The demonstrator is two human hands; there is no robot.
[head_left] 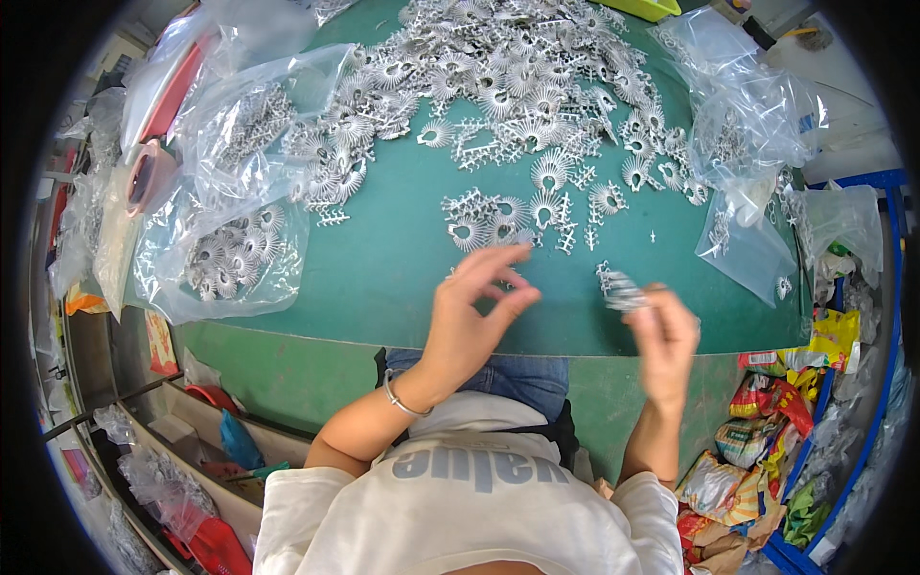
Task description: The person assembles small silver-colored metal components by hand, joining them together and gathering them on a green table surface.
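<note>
In my right hand (663,331) is a small bunch of grey toothed pieces (621,288), blurred by motion and held above the green table (402,297). My left hand (479,302) is open, with thumb and fingers curved apart. Its fingertips are beside a small cluster of grey fan-shaped pieces (498,227) and partly cover it. Ring-like fan pieces (550,171) and narrow branched strips (565,225) lie loose just beyond that cluster. A large heap of the same grey pieces (508,67) spreads across the far part of the table.
Clear plastic bags (225,254) with grey pieces lie at the left. More clear bags (747,144) lie at the right edge. A yellow-green tray (647,8) stands at the far edge. Colourful packages (757,422) fill a blue-framed rack on the right; an open drawer (206,436) is lower left.
</note>
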